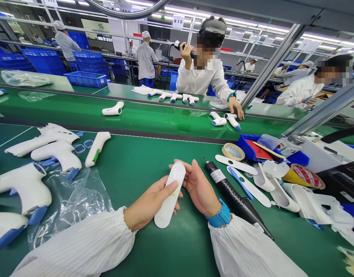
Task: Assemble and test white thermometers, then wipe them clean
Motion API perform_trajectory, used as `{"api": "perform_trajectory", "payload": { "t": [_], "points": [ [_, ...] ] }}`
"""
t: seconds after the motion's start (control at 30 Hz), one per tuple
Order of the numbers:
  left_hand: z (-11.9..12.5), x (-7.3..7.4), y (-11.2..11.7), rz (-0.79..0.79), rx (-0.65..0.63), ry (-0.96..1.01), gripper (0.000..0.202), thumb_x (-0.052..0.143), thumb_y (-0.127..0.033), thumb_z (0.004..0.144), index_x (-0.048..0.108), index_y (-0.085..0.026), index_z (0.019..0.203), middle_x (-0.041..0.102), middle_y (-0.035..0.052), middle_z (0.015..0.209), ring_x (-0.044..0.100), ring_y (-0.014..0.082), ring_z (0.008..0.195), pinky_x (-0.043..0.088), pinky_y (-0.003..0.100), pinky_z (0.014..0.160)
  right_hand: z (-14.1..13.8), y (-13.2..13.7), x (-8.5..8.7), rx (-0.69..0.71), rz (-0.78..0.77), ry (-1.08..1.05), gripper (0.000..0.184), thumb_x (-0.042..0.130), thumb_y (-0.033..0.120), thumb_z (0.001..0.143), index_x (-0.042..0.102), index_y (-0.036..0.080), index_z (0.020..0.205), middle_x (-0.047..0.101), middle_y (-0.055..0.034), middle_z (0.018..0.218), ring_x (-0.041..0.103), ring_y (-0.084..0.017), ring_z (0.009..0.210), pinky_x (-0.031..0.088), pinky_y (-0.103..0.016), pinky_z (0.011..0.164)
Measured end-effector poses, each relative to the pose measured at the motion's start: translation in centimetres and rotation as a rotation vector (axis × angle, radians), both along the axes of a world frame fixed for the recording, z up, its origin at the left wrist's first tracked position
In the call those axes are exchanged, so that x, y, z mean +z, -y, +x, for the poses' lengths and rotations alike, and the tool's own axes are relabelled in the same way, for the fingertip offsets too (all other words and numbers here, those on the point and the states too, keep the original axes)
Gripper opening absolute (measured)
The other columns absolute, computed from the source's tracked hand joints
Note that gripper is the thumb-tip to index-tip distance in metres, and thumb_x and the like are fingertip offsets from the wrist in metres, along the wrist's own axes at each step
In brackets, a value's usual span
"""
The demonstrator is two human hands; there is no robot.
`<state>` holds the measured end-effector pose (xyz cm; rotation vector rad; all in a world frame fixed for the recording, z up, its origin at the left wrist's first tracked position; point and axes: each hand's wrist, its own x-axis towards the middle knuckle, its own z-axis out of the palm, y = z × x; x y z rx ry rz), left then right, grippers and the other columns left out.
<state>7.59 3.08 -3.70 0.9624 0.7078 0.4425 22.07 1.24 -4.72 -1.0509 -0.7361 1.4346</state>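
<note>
A white oblong device [163, 215] is held above the green worktop [136, 157], in front of the person, with its face upward and tilted. On its upper end there are lit digits, which look like 977. The left hand [151, 198] grips it at the side: the thumb presses on the face, and the other fingers are wrapped below, with some tips visible on the far edge. The right hand [201, 188], wearing a blue wristband [219, 216], is beside the upper end with the palm turned to it; its fingers are close together and slightly bent, not pinching anything. I cannot tell whether they touch the device.

Just right of this hand lies a black electric screwdriver [233, 194]. Beyond it are white oblong panels [236, 165], a roll of tape [233, 151] and a blue bin [249, 148]. On the left side, several white pistol-shaped housings [24, 184] with blue parts lie near a clear plastic bag [75, 204], and a white handle piece [100, 144] shows a green strip.

Farther away, across the green conveyor belt [154, 119], a co-worker [206, 73] in white clothes reaches with one hand to similar white and blue devices [219, 120].
</note>
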Motion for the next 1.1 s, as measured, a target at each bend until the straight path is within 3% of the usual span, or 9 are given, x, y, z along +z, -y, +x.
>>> {"api": "perform_trajectory", "payload": {
  "t": [0.23, 0.33, 0.77, 1.1],
  "points": [
    [-0.07, 0.34, -0.19, 0.005, 0.028, 0.027, 0.016, 0.052, -0.03, 0.083, 0.05, -0.019, 0.094, 0.052, -0.0004, 0.083, 0.051, 0.0077, 0.062, 0.042, 0.023, 0.058, -0.07, 0.0, 0.27, 0.015, 0.027, -0.058, 0.049, 0.036, 0.056, 0.086, 0.06, 0.02, 0.11, 0.062, -0.007, 0.109, 0.054, -0.021, 0.098, 0.043, -0.032, 0.077],
    [-0.16, 0.3, -0.24, 0.011, 0.018, 0.029, 0.02, 0.055, -0.027, 0.08, 0.051, -0.019, 0.098, 0.053, 0.0001, 0.086, 0.052, 0.0079, 0.065, 0.043, 0.023, 0.06, -0.06, -0.05, 0.2, 0.012, 0.027, -0.073, 0.048, 0.038, 0.055, 0.086, 0.06, 0.021, 0.111, 0.061, -0.0065, 0.111, 0.052, -0.022, 0.104, 0.042, -0.033, 0.08],
    [-0.22, 0.07, -0.15, 0.039, -0.018, 0.045, 0.036, 0.058, -0.018, 0.076, 0.048, -0.022, 0.11, 0.051, 0.0011, 0.095, 0.055, 0.0108, 0.072, 0.045, 0.029, 0.069, -0.06, -0.05, 0.2, 0.026, 0.04, -0.061, 0.047, 0.038, 0.055, 0.086, 0.06, 0.021, 0.11, 0.061, -0.0063, 0.112, 0.053, -0.022, 0.104, 0.043, -0.032, 0.078],
    [0.01, 0.19, -0.15, -0.008, 0.061, 0.005, 0.023, 0.049, -0.037, 0.084, 0.054, -0.018, 0.096, 0.056, 0.003, 0.09, 0.055, 0.0097, 0.065, 0.045, 0.025, 0.06, -0.04, 0.05, 0.32, 0.019, 0.027, -0.055, 0.047, 0.04, 0.056, 0.084, 0.059, 0.021, 0.11, 0.062, -0.0068, 0.11, 0.053, -0.022, 0.104, 0.043, -0.032, 0.076]
  ]
}}
